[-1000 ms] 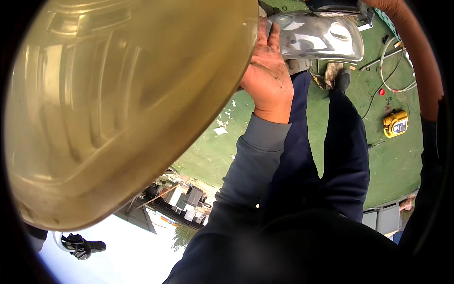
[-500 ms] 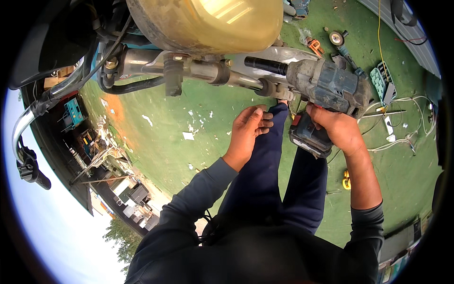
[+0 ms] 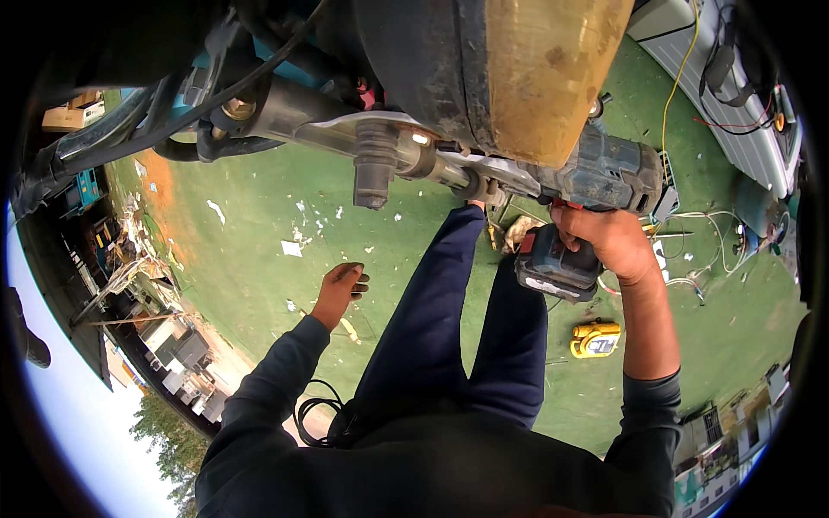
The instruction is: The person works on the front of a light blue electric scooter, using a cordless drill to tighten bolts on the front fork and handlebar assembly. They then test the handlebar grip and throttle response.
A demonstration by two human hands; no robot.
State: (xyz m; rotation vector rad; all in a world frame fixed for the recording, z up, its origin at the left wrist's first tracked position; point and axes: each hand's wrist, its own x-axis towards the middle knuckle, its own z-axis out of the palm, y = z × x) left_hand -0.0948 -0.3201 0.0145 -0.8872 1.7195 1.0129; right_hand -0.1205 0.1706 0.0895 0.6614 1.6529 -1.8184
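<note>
My right hand (image 3: 609,242) is wrapped round the handle of a dark blue-grey cordless impact wrench (image 3: 604,173). Its black battery pack (image 3: 557,268) hangs below my fingers, while its nose is hidden behind a yellowed headlight lens (image 3: 553,82). That lens belongs to a motorcycle-like vehicle whose worn metal fork tube (image 3: 324,116) runs across the upper part of the view. On the left, over the green floor, my left hand (image 3: 339,289) hangs with loosely curled fingers, holding nothing. It is apart from the vehicle.
A yellow tool or case (image 3: 596,339) lies on the green floor (image 3: 259,259) by my right forearm. Pale hoses or cables (image 3: 721,233) curl at the right. A grey panelled box (image 3: 734,112) stands at the upper right. Clutter (image 3: 129,268) lines the left side.
My left hand has moved left and down, away from the fork. The impact wrench's nose, in plain view before, is now behind the headlight. The view has shifted, showing more of the yellow item.
</note>
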